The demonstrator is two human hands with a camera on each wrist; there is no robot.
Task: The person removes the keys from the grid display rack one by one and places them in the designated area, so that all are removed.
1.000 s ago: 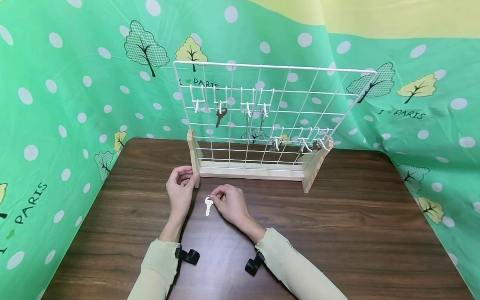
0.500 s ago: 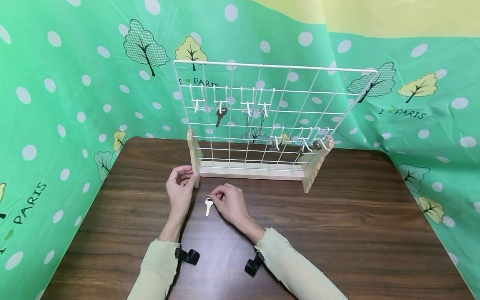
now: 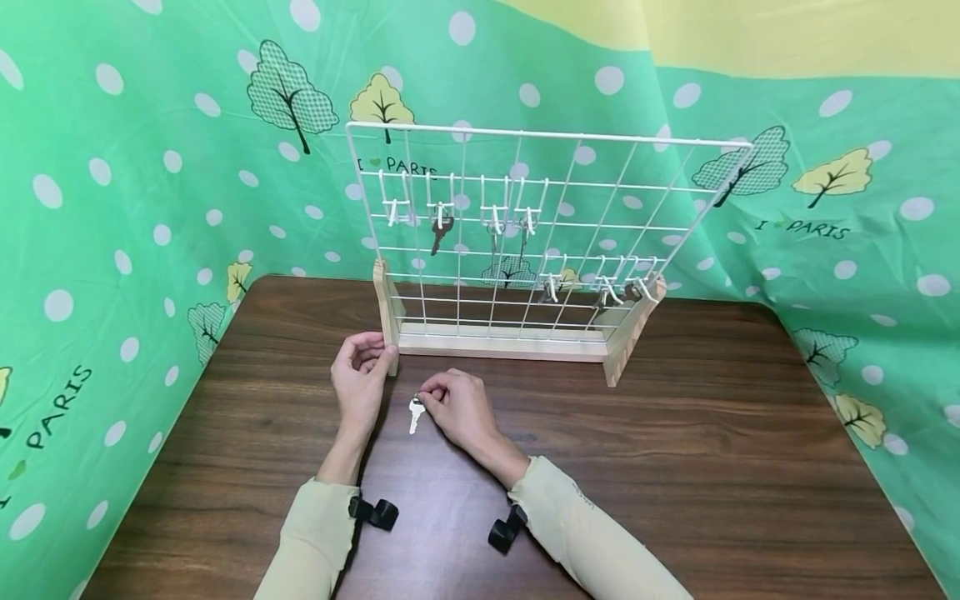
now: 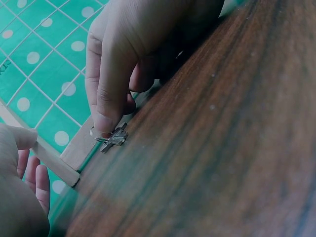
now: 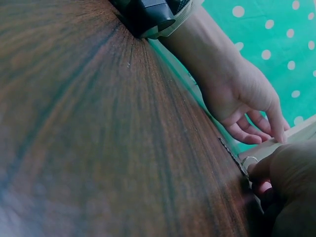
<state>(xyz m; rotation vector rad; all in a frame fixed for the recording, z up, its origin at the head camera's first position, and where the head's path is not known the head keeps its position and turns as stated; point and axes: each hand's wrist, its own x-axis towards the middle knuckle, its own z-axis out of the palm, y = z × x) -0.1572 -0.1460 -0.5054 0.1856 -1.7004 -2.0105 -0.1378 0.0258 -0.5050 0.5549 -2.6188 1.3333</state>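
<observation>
Between thumb and fingertips, my right hand (image 3: 463, 410) pinches a silver key (image 3: 415, 417) by its small ring, low over the table before the rack. The left wrist view shows the key (image 4: 116, 138) under those fingertips; the right wrist view shows the ring (image 5: 250, 159) and the key edge-on. My left hand (image 3: 359, 385) grips the left wooden side of the rack (image 3: 502, 344) near its foot, thumb in front and fingers behind. White hooks (image 3: 393, 213) hang on the rack's wire grid in two rows. A dark key (image 3: 441, 233) and several others hang from them.
The rack stands toward the back of the brown wooden table (image 3: 675, 467). A green dotted cloth (image 3: 172, 208) walls the table at the back and sides. Black wrist straps with cameras (image 3: 508, 530) sit on both sleeves.
The key and right fingertips have shifted very slightly, with the key still hanging in the same place. My left hand stays on the rack's side.
</observation>
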